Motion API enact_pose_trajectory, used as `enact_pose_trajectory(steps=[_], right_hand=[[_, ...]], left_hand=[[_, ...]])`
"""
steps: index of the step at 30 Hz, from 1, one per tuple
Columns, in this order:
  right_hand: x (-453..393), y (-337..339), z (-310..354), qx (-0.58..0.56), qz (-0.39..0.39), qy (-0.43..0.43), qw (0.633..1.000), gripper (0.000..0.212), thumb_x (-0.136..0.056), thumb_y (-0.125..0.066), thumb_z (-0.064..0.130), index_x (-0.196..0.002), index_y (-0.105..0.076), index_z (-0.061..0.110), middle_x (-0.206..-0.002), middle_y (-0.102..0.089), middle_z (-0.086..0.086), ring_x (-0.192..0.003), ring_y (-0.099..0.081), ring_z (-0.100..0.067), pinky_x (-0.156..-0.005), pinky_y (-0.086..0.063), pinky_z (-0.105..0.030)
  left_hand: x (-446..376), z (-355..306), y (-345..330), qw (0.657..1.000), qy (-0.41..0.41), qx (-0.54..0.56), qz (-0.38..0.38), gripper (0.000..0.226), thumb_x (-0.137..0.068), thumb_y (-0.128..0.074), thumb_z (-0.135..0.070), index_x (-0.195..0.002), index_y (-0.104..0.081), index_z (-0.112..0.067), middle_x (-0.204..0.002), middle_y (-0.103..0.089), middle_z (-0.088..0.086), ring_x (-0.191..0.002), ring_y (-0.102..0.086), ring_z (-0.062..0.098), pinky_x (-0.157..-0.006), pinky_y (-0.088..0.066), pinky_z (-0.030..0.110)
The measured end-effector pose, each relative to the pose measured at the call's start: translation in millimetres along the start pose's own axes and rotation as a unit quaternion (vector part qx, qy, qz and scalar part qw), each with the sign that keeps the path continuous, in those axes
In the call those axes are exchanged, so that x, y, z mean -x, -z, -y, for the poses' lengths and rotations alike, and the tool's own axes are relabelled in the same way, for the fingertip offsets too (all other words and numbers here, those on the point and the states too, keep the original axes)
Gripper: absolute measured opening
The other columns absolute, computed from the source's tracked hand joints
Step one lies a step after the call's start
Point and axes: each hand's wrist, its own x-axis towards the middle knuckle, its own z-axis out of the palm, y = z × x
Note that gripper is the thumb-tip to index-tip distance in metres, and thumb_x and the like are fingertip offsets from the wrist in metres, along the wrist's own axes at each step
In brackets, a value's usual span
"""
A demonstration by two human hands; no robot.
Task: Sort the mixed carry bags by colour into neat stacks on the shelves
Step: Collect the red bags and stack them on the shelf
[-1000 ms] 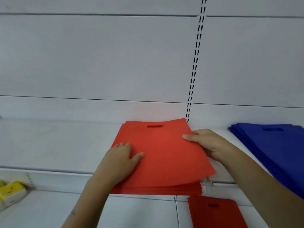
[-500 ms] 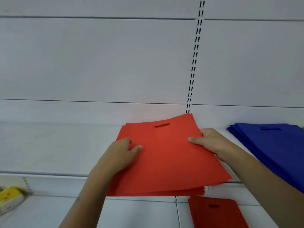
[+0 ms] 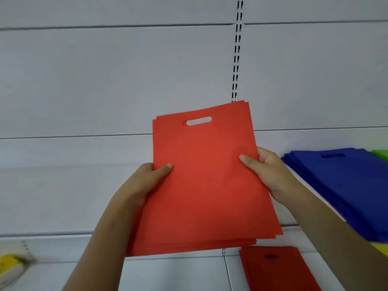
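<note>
A yellow-and-white packet [image 3: 9,268] (blurred) lies low left; a slotted upright [image 3: 236,55] divides the back panels.

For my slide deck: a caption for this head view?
Both hands, left hand and right hand, hold a red bag stack beside the blue stack.

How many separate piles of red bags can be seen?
2: one pile of red bags held up by both hands, and a darker red pile on the lower shelf.

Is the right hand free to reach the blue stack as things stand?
Probably not yet: the right hand grips the red bag stack, as does the left hand. The blue stack lies unobstructed beside it.
</note>
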Motion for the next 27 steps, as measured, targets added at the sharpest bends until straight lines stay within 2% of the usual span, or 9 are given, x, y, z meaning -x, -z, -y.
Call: enact_pose_trajectory(steps=[2, 4, 6, 9, 13, 15, 18, 24, 27], right_hand=[[3, 0, -6, 0.017, -0.027, -0.017, 0.999, 0.017, -0.095, -0.059, 0.018, -0.110, -0.068, 0.021, -0.096, -0.076, -0.001, -0.084, -0.073, -0.019, -0.073, -0.059, -0.034], [8, 2, -13, 0.067, -0.044, -0.023, 0.997, 0.017, -0.095, -0.060, 0.018, -0.109, -0.069, 0.022, -0.094, -0.076, 0.000, -0.082, -0.073, -0.018, -0.073, -0.058, -0.034], [13, 8, -20, 0.153, -0.066, 0.002, 0.986, 0.013, -0.094, -0.060, 0.020, -0.103, -0.069, 0.024, -0.090, -0.075, 0.004, -0.079, -0.072, -0.011, -0.070, -0.057, -0.028], [26, 19, -25, 0.308, -0.099, 0.055, 0.945, 0.016, -0.094, -0.059, 0.027, -0.109, -0.064, 0.029, -0.093, -0.068, 0.015, -0.080, -0.064, 0.004, -0.066, -0.047, -0.007], [53, 40, -25, 0.372, -0.119, 0.074, 0.918, 0.021, -0.095, -0.057, 0.030, -0.113, -0.064, 0.021, -0.095, -0.067, 0.012, -0.082, -0.062, 0.003, -0.069, -0.046, -0.010], [72, 56, -22, 0.372, -0.126, 0.075, 0.917, 0.020, -0.095, -0.056, 0.031, -0.109, -0.065, 0.019, -0.093, -0.069, 0.008, -0.081, -0.063, -0.001, -0.070, -0.051, -0.016], [111, 86, -14, 0.378, -0.135, 0.082, 0.912, 0.021, -0.094, -0.058, 0.031, -0.104, -0.066, 0.015, -0.090, -0.070, 0.004, -0.081, -0.064, -0.008, -0.075, -0.054, -0.028], [210, 159, 0, 0.386, -0.145, 0.083, 0.907, 0.019, -0.094, -0.060, 0.028, -0.106, -0.066, 0.015, -0.093, -0.069, 0.006, -0.084, -0.063, -0.003, -0.076, -0.052, -0.024], [266, 199, -2, 0.382, -0.145, 0.070, 0.910, 0.017, -0.093, -0.061, 0.025, -0.108, -0.067, 0.018, -0.095, -0.070, 0.008, -0.085, -0.063, 0.000, -0.074, -0.050, -0.018]], left_hand=[[5, -1, -7, 1.000, -0.023, 0.016, 0.002, 0.024, -0.090, -0.064, -0.023, -0.105, -0.067, -0.005, -0.090, -0.074, 0.012, -0.084, -0.071, 0.031, -0.080, -0.057, 0.048], [6, 1, -14, 0.994, -0.090, -0.052, -0.045, 0.015, -0.091, -0.062, -0.021, -0.097, -0.070, -0.010, -0.083, -0.074, 0.009, -0.078, -0.071, 0.028, -0.073, -0.059, 0.044], [10, 1, -19, 0.975, -0.159, -0.136, -0.080, 0.015, -0.091, -0.059, -0.025, -0.092, -0.070, -0.015, -0.080, -0.073, 0.001, -0.074, -0.070, 0.021, -0.069, -0.057, 0.039], [14, -1, -27, 0.943, -0.222, -0.223, -0.108, 0.018, -0.091, -0.056, -0.030, -0.094, -0.067, -0.016, -0.084, -0.070, -0.003, -0.077, -0.066, 0.018, -0.073, -0.054, 0.039], [35, -2, -50, 0.922, -0.264, -0.259, -0.111, 0.020, -0.092, -0.055, -0.031, -0.086, -0.063, -0.013, -0.078, -0.065, -0.001, -0.071, -0.060, 0.019, -0.064, -0.046, 0.034], [54, -2, -64, 0.922, -0.266, -0.261, -0.102, 0.025, -0.092, -0.056, -0.031, -0.077, -0.058, -0.012, -0.069, -0.061, 0.000, -0.063, -0.057, 0.018, -0.056, -0.041, 0.033], [88, -1, -91, 0.931, -0.253, -0.247, -0.087, 0.033, -0.091, -0.057, -0.032, -0.074, -0.055, -0.005, -0.066, -0.058, 0.010, -0.062, -0.055, 0.027, -0.057, -0.044, 0.041], [176, 14, -164, 0.943, -0.241, -0.222, -0.053, 0.025, -0.092, -0.057, -0.029, -0.076, -0.060, -0.010, -0.070, -0.063, 0.004, -0.063, -0.059, 0.020, -0.055, -0.043, 0.032], [224, 30, -206, 0.949, -0.230, -0.210, -0.041, 0.017, -0.092, -0.058, -0.027, -0.086, -0.065, -0.014, -0.077, -0.067, -0.003, -0.069, -0.062, 0.013, -0.060, -0.044, 0.029]])
